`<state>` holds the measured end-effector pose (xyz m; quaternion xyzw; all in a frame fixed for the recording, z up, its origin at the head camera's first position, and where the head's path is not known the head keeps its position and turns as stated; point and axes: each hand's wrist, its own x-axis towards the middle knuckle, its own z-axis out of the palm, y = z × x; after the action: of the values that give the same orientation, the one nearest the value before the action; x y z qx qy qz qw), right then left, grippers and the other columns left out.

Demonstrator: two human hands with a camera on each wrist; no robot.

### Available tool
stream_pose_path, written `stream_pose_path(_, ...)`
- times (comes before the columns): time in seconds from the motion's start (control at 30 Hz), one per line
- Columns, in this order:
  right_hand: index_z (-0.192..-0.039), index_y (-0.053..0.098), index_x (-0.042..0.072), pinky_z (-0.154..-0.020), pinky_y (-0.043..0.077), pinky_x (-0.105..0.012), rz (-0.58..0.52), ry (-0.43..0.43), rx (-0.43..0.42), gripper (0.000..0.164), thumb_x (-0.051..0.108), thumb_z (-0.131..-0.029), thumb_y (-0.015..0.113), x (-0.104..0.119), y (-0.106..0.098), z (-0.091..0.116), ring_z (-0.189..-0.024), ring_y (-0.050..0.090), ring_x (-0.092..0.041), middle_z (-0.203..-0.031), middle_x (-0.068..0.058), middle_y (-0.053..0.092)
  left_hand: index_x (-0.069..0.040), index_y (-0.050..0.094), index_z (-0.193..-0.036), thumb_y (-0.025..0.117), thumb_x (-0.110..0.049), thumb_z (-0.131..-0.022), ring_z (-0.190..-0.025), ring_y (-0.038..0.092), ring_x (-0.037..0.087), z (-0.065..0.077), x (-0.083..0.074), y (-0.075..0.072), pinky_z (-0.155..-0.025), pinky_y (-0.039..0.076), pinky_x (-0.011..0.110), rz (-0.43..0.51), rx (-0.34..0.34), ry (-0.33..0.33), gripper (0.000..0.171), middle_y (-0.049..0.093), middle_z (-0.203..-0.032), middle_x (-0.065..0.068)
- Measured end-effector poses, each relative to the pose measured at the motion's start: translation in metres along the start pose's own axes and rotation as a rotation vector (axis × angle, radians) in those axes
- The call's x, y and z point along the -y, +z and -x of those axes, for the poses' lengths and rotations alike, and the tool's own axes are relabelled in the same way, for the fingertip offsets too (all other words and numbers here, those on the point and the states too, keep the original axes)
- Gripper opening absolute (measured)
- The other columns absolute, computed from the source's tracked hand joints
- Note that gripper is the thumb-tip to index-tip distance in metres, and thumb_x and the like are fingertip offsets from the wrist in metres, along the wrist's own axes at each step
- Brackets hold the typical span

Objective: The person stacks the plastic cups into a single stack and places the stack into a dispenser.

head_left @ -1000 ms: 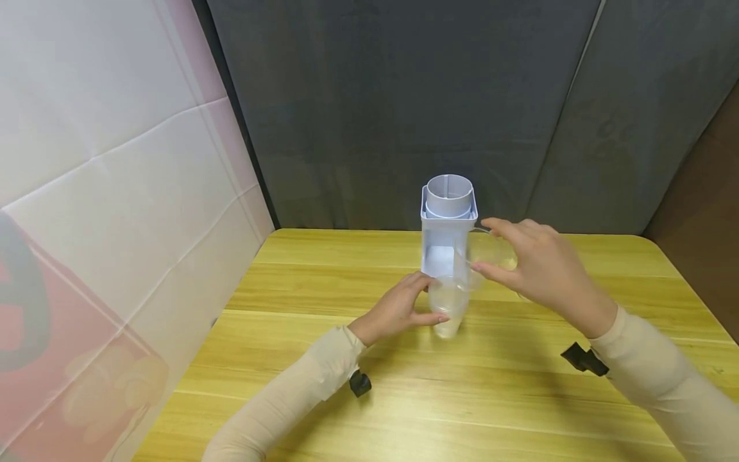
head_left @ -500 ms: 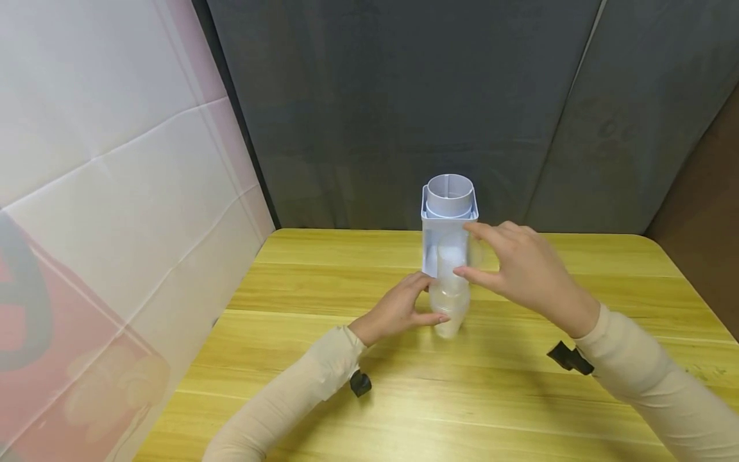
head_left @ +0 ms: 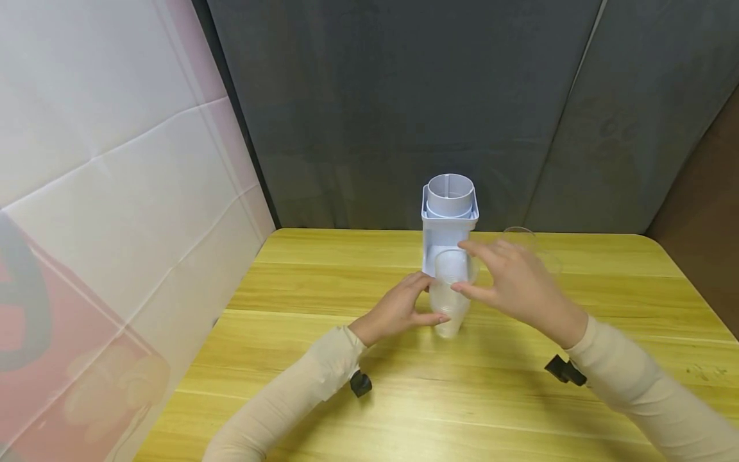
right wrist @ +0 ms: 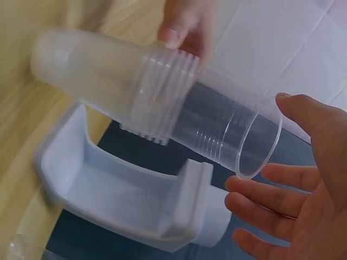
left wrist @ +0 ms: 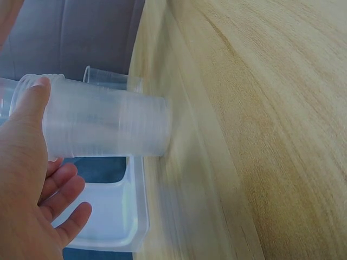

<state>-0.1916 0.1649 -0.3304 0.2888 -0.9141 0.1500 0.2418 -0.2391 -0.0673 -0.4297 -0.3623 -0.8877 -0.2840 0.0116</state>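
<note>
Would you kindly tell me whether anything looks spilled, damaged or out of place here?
No spill or damage is visible. Only the top cup looks odd: it protrudes above the stack in the left hand, so it isn't fully nested.

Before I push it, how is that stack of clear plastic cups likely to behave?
The cup stack looks thin-walled and translucent, so it's probably light and may flex when squeezed. Narrower at the base, it would likely tip without a grip from the left hand. The top cup, jutting upward, may wobble first.
</note>
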Motion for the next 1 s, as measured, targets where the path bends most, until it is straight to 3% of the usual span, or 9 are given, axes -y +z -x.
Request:
stream_pose_path(0.43, -0.127, 0.062, 0.008, -0.082, 0.056, -0.048, 0.015, -0.004, 0.050, 0.068, 0.051, -0.078, 0.079, -0.003, 0.020, 0.009, -0.095, 0.070, -0.030, -0.109, -0.013, 0.074, -0.016, 0.055, -0.127, 0.073, -0.050, -0.086, -0.117, 0.057, 0.014, 0.001, -0.002, 0.000, -0.102, 0.051, 0.032, -0.015, -0.010, -0.004, 0.057, 0.059, -0.127, -0.001)
stream_pose_path(1.0, -0.130, 0.060, 0.010, -0.078, 0.057, -0.045, 0.001, 0.019, 0.122, 0.068, 0.055, -0.080, 0.075, -0.003, 0.036, 0.018, -0.092, 0.068, -0.027, -0.109, -0.011, 0.073, -0.016, 0.056, -0.129, 0.072, -0.052, -0.086, -0.117, 0.057, 0.014, 0.001, -0.001, 0.001, -0.104, 0.051, 0.033, -0.013, -0.002, -0.024, 0.058, 0.059, -0.128, -0.001)
